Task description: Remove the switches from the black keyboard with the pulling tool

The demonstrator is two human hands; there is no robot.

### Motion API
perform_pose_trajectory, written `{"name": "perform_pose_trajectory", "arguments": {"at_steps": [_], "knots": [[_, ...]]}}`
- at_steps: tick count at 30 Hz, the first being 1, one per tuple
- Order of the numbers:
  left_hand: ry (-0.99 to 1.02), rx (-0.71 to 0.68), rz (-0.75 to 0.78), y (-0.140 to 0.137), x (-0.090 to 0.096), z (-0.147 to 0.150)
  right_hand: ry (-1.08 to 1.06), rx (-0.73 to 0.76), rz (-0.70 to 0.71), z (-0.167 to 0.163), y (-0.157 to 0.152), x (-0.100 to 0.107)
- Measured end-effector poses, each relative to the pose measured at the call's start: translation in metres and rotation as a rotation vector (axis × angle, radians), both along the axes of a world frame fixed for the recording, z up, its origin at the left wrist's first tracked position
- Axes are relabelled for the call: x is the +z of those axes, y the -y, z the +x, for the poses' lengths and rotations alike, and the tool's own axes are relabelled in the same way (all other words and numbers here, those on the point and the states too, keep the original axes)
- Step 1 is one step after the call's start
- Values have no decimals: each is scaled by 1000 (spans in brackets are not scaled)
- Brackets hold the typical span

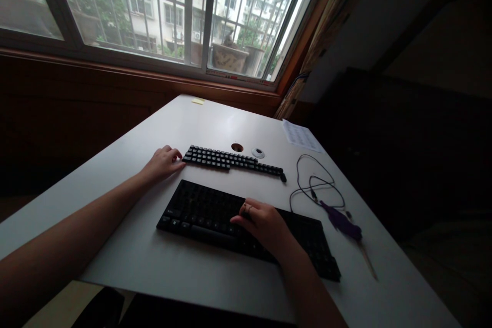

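Observation:
Rows of loose black keycaps [219,156] lie side by side on the white desk. My left hand [166,160] rests at their left end, thumb and fingertips slightly apart and touching or very near the end caps. In front of the rows lies a black keyboard [207,233], with much of its upper left key area looking bare and dark. My right hand [263,223] is over the middle of the keyboard, thumb and fingers bent together in a pinch. Something small and dark shows at those fingers, too unclear to name. One keycap [283,178] sits apart at the rows' right end.
On the right of the desk [126,230] are a coiled black cable [330,182] and a purple object [344,221] with a thin pale stick. A cable hole [237,147], its round cover [258,153], a printed sheet [302,136] and a yellow note [198,101] are farther back.

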State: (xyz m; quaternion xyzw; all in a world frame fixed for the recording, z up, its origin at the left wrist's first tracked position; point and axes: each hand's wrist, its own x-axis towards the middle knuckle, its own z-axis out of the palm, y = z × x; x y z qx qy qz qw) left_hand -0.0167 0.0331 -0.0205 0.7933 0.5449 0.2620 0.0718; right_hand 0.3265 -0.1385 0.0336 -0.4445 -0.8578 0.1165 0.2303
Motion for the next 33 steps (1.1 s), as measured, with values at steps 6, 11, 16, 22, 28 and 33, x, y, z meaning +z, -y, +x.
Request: {"name": "perform_pose_trajectory", "arguments": {"at_steps": [6,11,16,22,28,33], "knots": [[-18,-2,-15,0,2,0,-10,-48,63,8,-5,-12],[-10,4,-17,1,3,1,-103,-20,39,10,-7,-16],[-11,-7,-11,2,2,0,-185,-14,57,9,-6,-16],[-47,-27,8,-1,0,-1,-194,-9,158,9,-7,-22],[-47,-28,4,-2,-2,-2,-238,-41,136,8,-6,-24],[-52,-19,11,-1,-2,-1,-370,-217,132,12,-5,-22]]}}
